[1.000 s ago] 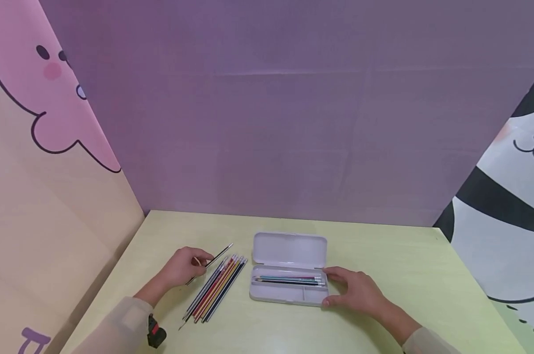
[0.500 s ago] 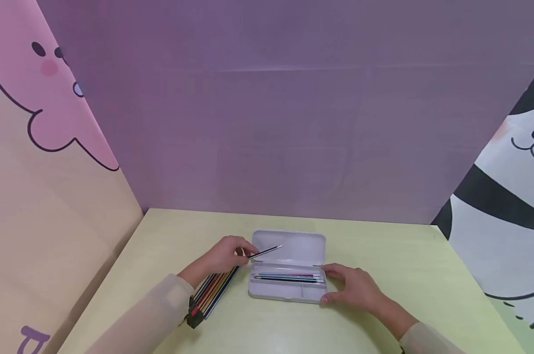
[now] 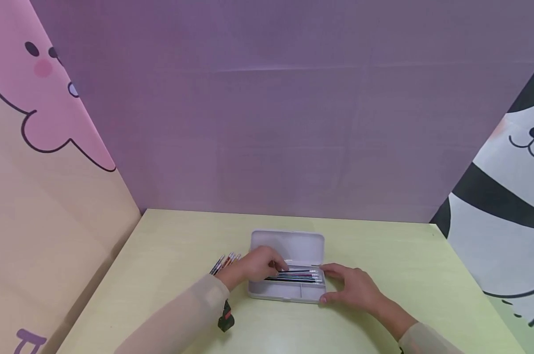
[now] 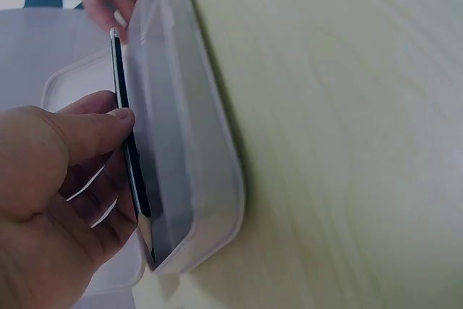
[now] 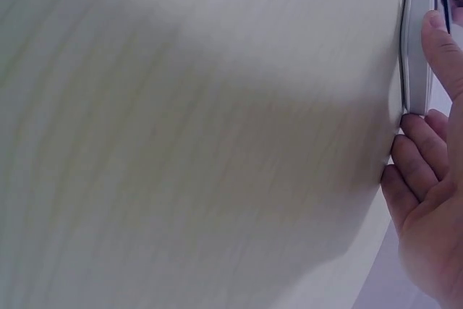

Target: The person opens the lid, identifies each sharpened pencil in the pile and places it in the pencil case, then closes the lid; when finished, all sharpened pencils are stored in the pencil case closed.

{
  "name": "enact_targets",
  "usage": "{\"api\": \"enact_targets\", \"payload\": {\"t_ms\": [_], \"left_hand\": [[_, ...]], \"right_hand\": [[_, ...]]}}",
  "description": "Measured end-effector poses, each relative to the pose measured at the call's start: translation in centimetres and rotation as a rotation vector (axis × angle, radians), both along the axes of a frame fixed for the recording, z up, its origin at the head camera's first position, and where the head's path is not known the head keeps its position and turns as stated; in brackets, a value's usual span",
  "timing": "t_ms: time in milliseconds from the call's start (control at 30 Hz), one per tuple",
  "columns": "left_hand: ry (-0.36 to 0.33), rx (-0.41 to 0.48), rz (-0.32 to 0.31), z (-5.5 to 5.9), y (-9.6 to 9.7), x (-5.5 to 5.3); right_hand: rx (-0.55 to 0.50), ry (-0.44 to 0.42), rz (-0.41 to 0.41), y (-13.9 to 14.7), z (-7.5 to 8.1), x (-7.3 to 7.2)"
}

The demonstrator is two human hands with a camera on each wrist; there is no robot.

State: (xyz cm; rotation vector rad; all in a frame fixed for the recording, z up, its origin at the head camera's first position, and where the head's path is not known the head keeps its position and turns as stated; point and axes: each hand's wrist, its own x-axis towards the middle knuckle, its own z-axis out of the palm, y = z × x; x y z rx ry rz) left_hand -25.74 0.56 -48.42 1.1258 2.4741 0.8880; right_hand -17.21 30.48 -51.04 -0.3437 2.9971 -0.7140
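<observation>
My left hand (image 3: 259,264) pinches a dark pencil (image 4: 128,142) between thumb and fingers, over the long back compartment of a white pencil case (image 3: 273,293). In the left wrist view the pencil's sharpened tip points down toward the case's near end, with its eraser end toward the far end. Several pencils (image 3: 295,279) lie side by side in that compartment, partly hidden by the left hand. My right hand (image 3: 357,291) holds the case's right end, thumb at the front corner and fingers at the back. The case's lid (image 3: 299,246) stands folded back.
More pencils (image 3: 224,261) lie in a bundle on the table left of the case, mostly hidden under the left forearm. A black wrist camera (image 3: 226,319) hangs below the left sleeve. The pale table (image 3: 381,246) meets a purple backdrop (image 3: 267,147) behind.
My left hand has carried the dark pencil rightward from beside the bundle, past the lid's left side, and down over the case. The right hand has stayed on the case's end.
</observation>
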Motion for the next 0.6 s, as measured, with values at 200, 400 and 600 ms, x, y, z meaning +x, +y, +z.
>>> {"api": "enact_targets", "payload": {"t_ms": [200,400,600], "left_hand": [[0.065,-0.068,0.01,-1.0,1.1,0.2],[0.123,-0.106,0.023,-1.9,1.3,0.2],[0.202,-0.162,0.016,-1.6,1.5,0.4]], "right_hand": [[0.004,0.002,-0.008,-0.1,0.0,0.1],[0.004,0.003,-0.006,-0.1,-0.1,0.1],[0.002,0.005,-0.016,-0.1,-0.1,0.2]]}}
